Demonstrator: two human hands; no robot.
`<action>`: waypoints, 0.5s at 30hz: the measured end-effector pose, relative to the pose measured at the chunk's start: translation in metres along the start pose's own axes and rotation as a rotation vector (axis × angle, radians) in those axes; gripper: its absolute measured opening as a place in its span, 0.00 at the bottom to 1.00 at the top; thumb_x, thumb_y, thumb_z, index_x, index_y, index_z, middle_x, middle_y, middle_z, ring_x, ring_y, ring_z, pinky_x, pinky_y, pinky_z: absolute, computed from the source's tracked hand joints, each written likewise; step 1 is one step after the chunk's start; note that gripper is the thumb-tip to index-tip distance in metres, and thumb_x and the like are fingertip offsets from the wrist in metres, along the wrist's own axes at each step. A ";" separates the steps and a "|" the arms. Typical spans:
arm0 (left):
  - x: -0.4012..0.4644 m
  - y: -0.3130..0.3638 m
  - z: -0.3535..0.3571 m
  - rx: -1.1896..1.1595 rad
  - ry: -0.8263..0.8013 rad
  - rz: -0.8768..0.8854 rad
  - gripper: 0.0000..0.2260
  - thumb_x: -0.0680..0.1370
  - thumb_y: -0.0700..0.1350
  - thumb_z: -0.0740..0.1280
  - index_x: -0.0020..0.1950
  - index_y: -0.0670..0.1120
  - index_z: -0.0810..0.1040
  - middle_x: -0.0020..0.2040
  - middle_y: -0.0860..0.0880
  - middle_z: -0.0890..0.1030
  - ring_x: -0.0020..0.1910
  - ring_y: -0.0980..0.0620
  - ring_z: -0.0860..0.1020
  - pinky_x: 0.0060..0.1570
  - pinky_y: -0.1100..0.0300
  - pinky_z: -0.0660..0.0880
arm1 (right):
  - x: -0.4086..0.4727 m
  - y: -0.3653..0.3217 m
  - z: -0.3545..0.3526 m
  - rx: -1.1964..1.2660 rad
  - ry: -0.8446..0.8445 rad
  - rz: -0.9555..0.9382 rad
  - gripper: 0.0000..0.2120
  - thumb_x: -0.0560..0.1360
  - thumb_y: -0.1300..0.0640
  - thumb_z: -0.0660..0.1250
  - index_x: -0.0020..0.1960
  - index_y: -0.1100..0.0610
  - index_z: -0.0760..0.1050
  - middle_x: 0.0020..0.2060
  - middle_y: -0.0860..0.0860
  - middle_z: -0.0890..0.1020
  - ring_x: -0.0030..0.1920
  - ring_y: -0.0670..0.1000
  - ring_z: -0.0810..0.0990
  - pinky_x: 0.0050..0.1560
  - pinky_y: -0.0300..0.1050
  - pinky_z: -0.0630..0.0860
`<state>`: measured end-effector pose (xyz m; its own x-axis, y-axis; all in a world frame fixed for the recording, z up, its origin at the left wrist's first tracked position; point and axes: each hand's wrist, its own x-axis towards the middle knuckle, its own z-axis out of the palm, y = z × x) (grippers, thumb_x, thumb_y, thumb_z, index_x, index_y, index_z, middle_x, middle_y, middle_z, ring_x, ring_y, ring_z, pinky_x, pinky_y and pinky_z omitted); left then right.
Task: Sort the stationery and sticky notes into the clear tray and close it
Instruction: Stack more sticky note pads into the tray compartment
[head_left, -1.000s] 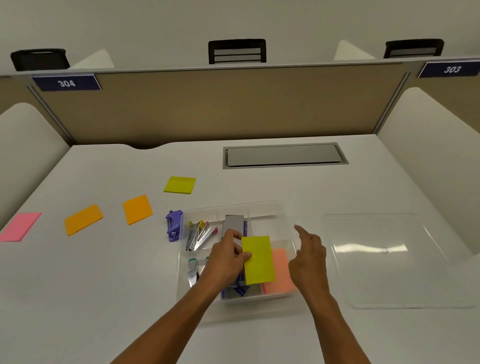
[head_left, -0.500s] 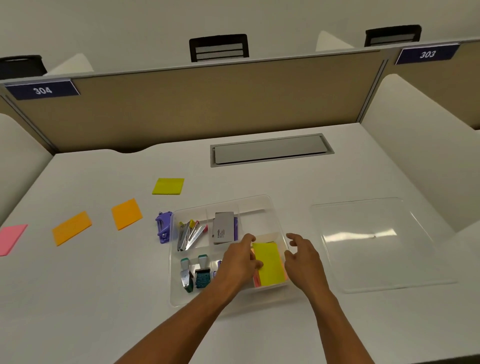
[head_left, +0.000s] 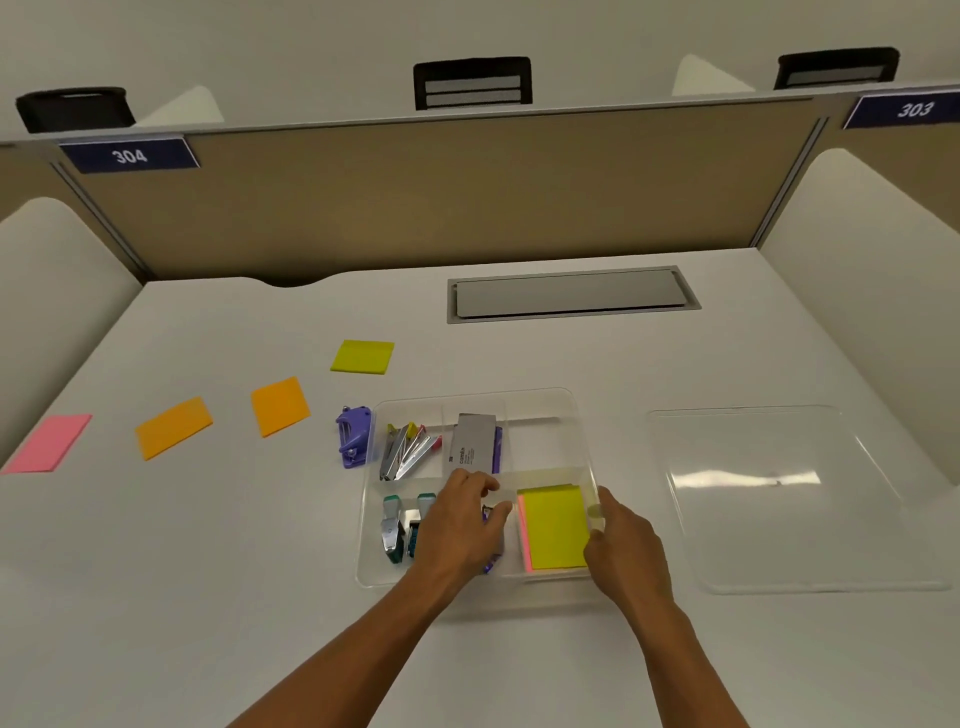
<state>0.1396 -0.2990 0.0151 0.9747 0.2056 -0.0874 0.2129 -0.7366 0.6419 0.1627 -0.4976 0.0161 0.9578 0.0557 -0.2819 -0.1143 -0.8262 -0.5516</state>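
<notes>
The yellow sticky pad (head_left: 555, 526) lies on a pink one in the clear tray's (head_left: 540, 396) near-right compartment. The left hand (head_left: 462, 525), fingers loosely curled, seems to hold nothing; the right hand (head_left: 626, 540) touches the tray wall. Next, reaching for the four pads and purple stapler (head_left: 353, 437) on the table (head_left: 156, 597); the lid (head_left: 779, 493) waits.

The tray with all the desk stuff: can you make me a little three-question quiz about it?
1. True or false: the clear lid is on the clear tray.
2. How many sticky pads lie outside the tray? A two, B four, C six.
3. What colour pad is on top in the tray's near-right compartment?

Key: 1 false, it lies right of the tray. 2 B. 3 yellow, on a pink one.
</notes>
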 end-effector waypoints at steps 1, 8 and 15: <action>0.000 -0.002 -0.002 -0.011 0.009 -0.005 0.14 0.78 0.53 0.65 0.61 0.50 0.73 0.59 0.54 0.73 0.59 0.56 0.74 0.57 0.61 0.73 | -0.002 0.000 0.000 0.001 -0.002 0.002 0.19 0.77 0.64 0.64 0.65 0.52 0.71 0.46 0.49 0.80 0.39 0.48 0.77 0.38 0.38 0.73; 0.000 -0.018 -0.026 -0.024 0.128 0.049 0.11 0.78 0.53 0.64 0.59 0.51 0.74 0.57 0.54 0.77 0.53 0.60 0.74 0.52 0.66 0.70 | -0.012 -0.005 -0.003 0.022 -0.031 0.012 0.22 0.78 0.64 0.64 0.71 0.54 0.68 0.55 0.53 0.81 0.40 0.47 0.75 0.40 0.35 0.71; 0.002 -0.049 -0.059 -0.068 0.223 0.008 0.13 0.78 0.52 0.66 0.60 0.52 0.74 0.59 0.52 0.77 0.53 0.55 0.76 0.52 0.60 0.77 | -0.021 -0.008 -0.002 -0.033 -0.059 0.056 0.27 0.78 0.64 0.63 0.75 0.56 0.61 0.63 0.55 0.78 0.52 0.53 0.78 0.52 0.41 0.73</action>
<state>0.1273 -0.2245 0.0285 0.9359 0.3423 0.0835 0.1926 -0.6955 0.6923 0.1436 -0.4931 0.0277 0.9329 0.0404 -0.3578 -0.1581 -0.8469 -0.5077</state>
